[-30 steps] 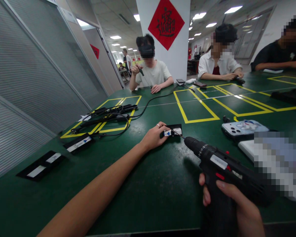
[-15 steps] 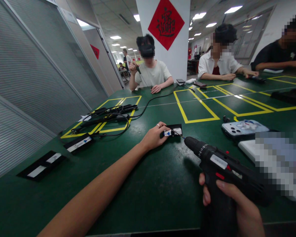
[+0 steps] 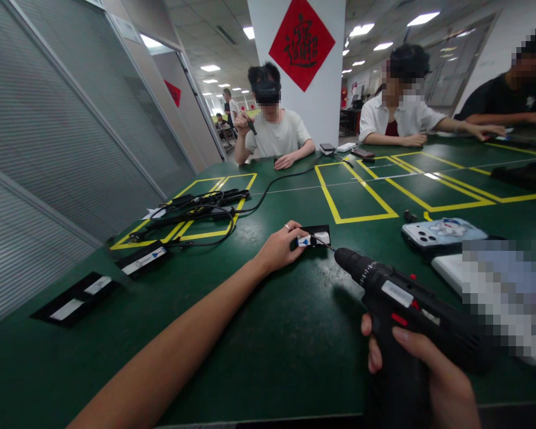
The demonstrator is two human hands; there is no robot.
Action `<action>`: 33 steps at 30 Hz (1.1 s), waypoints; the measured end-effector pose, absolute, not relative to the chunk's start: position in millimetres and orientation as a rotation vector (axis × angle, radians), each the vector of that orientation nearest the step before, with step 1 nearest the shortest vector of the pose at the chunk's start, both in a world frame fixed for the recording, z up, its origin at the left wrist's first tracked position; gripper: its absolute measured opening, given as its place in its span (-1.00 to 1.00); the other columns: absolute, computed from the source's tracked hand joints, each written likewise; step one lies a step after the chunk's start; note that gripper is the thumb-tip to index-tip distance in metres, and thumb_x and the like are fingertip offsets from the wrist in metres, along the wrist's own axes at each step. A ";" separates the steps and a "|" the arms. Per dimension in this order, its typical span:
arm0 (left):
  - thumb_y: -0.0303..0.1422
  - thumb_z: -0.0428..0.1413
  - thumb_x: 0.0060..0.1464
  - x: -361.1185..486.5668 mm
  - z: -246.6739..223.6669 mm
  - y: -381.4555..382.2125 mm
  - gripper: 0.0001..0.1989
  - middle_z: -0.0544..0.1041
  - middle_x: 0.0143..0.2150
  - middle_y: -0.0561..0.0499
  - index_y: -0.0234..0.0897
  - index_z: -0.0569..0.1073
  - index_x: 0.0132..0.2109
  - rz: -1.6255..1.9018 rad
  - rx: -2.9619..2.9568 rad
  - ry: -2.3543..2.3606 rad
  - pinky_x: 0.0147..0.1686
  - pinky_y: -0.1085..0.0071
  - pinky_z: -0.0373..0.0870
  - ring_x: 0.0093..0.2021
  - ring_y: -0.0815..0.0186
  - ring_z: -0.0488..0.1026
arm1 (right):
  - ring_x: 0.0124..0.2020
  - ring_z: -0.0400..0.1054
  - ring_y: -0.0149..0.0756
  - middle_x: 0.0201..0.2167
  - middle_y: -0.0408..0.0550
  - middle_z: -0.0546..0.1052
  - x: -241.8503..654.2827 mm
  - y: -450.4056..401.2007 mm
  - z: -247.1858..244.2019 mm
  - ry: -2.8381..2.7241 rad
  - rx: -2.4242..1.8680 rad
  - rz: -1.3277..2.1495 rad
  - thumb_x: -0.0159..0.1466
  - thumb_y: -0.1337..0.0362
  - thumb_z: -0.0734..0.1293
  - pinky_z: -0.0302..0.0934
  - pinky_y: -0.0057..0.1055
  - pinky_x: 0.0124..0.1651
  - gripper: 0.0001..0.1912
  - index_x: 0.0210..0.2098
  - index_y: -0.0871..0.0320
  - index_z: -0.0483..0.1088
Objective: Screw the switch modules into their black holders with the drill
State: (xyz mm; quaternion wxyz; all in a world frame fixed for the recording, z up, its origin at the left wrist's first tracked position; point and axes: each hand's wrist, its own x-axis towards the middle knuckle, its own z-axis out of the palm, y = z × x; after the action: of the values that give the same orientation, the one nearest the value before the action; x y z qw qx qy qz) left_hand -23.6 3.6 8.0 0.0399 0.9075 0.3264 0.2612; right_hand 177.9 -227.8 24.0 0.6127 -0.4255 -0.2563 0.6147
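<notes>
My right hand [image 3: 433,363] is wrapped round the handle of a black cordless drill [image 3: 397,298], which points forward and left. Its long thin bit [image 3: 327,245] reaches to a small dark part on a black card with white labels [image 3: 322,237]. At the left end of this card is my left hand [image 3: 280,247], its fingers bent and closed on the card near the bit tip. A ring shows on one finger. Exactly what the fingertips pinch is partly hidden.
Two more black labelled cards [image 3: 74,301] lie at the left, near tangled black cables [image 3: 196,208]. To the right are a phone in a patterned case [image 3: 444,231] and a white blurred object [image 3: 451,271]. Yellow tape [image 3: 366,219] marks the green table [image 3: 268,339]. Several people sit across it.
Both my hands and the drill stay almost still. Across the table at the right, a person in white has stretched an arm further to the right.
</notes>
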 end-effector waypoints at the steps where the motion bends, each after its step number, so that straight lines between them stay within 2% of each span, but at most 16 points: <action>1: -0.39 0.06 0.06 -23.6 7.8 3.6 -0.71 0.35 -0.03 -0.05 -0.17 0.38 -0.04 0.801 2.780 1.002 -0.11 0.28 0.39 -0.11 0.23 0.41 | -0.53 0.34 -0.27 -0.40 0.06 0.56 178.1 -227.8 23.7 -0.592 -0.978 1.419 0.20 0.18 0.21 0.19 -0.35 -0.43 -0.71 -0.31 0.22 0.49; 28: -0.38 0.06 0.06 -24.1 8.0 3.4 -0.73 0.34 -0.04 -0.06 -0.19 0.39 -0.05 0.806 2.792 1.002 -0.11 0.29 0.39 -0.12 0.24 0.41 | -0.53 0.34 -0.28 -0.37 0.04 0.57 177.8 -228.3 24.0 -0.592 -0.986 1.414 0.21 0.19 0.21 0.20 -0.35 -0.41 -0.72 -0.29 0.20 0.50; 33: -0.39 0.06 0.05 -23.9 8.7 2.3 -0.73 0.34 -0.05 -0.06 -0.18 0.38 -0.05 0.812 2.789 0.995 -0.11 0.30 0.38 -0.12 0.24 0.41 | -0.54 0.34 -0.25 -0.52 0.03 0.53 178.3 -227.7 24.2 -0.617 -0.993 1.418 0.21 0.18 0.21 0.19 -0.34 -0.43 -0.71 -0.30 0.21 0.50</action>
State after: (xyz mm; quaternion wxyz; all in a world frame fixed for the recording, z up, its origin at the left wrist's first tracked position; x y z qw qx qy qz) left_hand -23.9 2.3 8.7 0.0356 0.9077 0.3240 0.2641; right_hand 178.3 -227.7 24.2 0.6067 -0.4296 -0.2670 0.6132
